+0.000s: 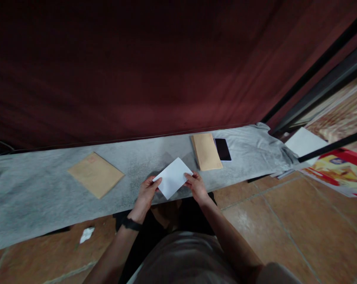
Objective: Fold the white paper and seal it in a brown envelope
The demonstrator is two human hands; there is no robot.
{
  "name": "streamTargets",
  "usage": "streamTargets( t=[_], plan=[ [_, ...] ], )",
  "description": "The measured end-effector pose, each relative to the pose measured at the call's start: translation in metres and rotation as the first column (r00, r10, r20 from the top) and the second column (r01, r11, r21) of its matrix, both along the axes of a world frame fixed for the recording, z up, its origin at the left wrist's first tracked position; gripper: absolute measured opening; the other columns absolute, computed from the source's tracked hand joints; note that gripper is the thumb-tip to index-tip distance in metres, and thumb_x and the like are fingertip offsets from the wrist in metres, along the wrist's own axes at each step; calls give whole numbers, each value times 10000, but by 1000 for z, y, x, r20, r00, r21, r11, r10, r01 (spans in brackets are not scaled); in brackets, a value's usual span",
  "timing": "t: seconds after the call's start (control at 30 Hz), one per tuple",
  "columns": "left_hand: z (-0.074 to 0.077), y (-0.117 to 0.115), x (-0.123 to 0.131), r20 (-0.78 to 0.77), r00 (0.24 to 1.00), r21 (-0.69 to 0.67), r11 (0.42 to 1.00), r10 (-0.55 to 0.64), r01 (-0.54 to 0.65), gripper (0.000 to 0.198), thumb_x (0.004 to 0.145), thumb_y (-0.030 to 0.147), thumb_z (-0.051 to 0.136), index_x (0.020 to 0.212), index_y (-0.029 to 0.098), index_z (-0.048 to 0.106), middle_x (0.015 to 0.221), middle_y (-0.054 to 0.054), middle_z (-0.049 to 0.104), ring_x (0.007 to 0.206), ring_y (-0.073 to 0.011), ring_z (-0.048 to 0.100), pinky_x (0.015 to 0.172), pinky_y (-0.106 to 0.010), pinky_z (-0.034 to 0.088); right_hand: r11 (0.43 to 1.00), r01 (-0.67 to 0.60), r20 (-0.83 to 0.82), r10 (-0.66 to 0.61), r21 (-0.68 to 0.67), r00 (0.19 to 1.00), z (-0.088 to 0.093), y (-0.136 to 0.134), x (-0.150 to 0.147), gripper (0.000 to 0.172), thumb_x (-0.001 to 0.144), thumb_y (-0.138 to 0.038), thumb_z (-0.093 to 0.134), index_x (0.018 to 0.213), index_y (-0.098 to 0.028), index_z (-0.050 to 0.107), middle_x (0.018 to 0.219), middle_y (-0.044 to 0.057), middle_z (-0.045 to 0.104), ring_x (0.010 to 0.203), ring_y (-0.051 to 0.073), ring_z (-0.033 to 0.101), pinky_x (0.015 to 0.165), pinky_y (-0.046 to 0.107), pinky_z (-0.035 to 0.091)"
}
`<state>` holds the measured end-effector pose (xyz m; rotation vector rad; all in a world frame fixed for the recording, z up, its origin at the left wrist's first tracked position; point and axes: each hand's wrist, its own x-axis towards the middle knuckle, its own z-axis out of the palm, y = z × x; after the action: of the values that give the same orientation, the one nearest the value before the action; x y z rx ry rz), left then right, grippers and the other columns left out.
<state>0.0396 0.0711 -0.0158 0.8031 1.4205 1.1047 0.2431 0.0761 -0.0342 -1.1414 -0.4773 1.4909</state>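
Note:
A folded white sheet of paper [173,177] is held just above the grey cloth-covered table [33,197], near its front edge. My left hand [146,193] pinches the sheet's near left corner, thumb on top. My right hand [197,185] grips its right corner. A black band sits on my left wrist. A brown envelope [96,174] lies flat to the left of the hands. A second brown envelope [206,151] lies to the right, behind my right hand.
A dark phone [222,149] lies face up beside the right envelope. A dark red curtain hangs behind the table. White sheets [304,142] and a colourful printed poster [341,170] lie at the right. A crumpled white scrap [86,234] is on the tiled floor.

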Motion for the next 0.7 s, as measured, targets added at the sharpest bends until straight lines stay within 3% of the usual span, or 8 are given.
streamTargets(
  t=[0.1,0.17,0.23,0.3,0.4,0.47,0.57,0.7],
  plan=[
    [2,17,-12,-117,985,45,990,-127,133,415,594,523,820,746,172,659,625,27,627,567,-117,538,533,-226,391,995,-98,187,95,10,978,-3,3,8,340,646,-453,783,837,-203,654,745,-22,688,638,151,631,544,251,521],
    [4,31,-17,-175,967,78,976,-186,202,385,631,492,799,805,179,659,657,24,643,588,-128,559,542,-229,399,983,-182,378,167,5,911,-5,7,12,290,703,-460,724,811,-201,654,686,-31,655,606,151,602,513,244,489],
    [2,43,-19,-269,947,122,969,-174,213,367,689,440,760,936,188,658,631,43,613,569,-131,549,535,-232,397,968,-250,592,210,-15,778,-6,11,14,226,774,-426,663,797,-202,655,650,-33,634,603,154,595,526,242,475],
    [-3,52,-17,-417,900,153,965,-130,210,399,756,381,704,1100,190,634,603,60,574,541,-138,530,536,-245,411,956,-289,784,215,-48,582,-6,15,14,168,837,-360,613,813,-203,667,680,-18,655,654,161,621,584,243,478],
    [-12,52,-12,-669,742,200,953,-38,229,455,836,309,621,1270,179,581,768,-2,659,661,-176,609,655,-305,507,937,-315,934,237,-147,267,-2,19,12,142,897,-277,574,883,-201,693,778,24,711,760,180,670,682,252,478],
    [-17,44,-5,-796,603,270,923,53,276,431,885,278,559,1302,170,575,1048,-93,697,927,-227,663,854,-377,536,923,-316,957,268,-222,111,1,20,10,159,925,-259,558,956,-199,702,835,51,736,810,194,690,713,258,473],
    [-24,21,11,-907,405,305,838,112,452,406,962,282,448,1334,171,570,1405,-148,573,1310,-279,526,1098,-462,428,903,-319,955,296,-288,-25,3,21,7,204,955,-273,540,1068,-198,693,903,76,754,851,209,707,727,265,473],
    [-34,-5,35,-976,210,172,776,53,607,508,1004,381,402,1445,143,487,1538,-163,457,1463,-300,365,1194,-523,308,891,-319,946,304,-323,-111,6,22,5,234,984,-284,494,1091,-202,685,928,83,753,849,208,713,734,271,486]
  ],
)
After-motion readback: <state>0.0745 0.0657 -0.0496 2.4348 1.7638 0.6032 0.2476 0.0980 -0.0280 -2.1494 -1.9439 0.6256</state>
